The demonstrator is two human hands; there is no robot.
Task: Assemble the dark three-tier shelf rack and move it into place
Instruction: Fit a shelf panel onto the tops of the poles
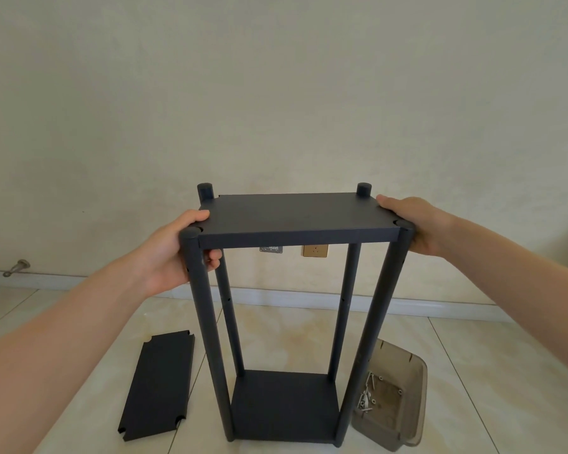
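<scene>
Your left hand (174, 257) and right hand (413, 224) clamp the rack (292, 214) at its top shelf's ends, mid-frame; thumbs on top, left fingers (214, 258) curled beneath.

Fingers of right hand (417, 224) hidden behind rack (292, 221).

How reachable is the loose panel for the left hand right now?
Probably yes, once it lets go: the left hand grips the rack at its top left corner, and the panel lies flat on the floor on that same side, with nothing on it or in between.
</scene>
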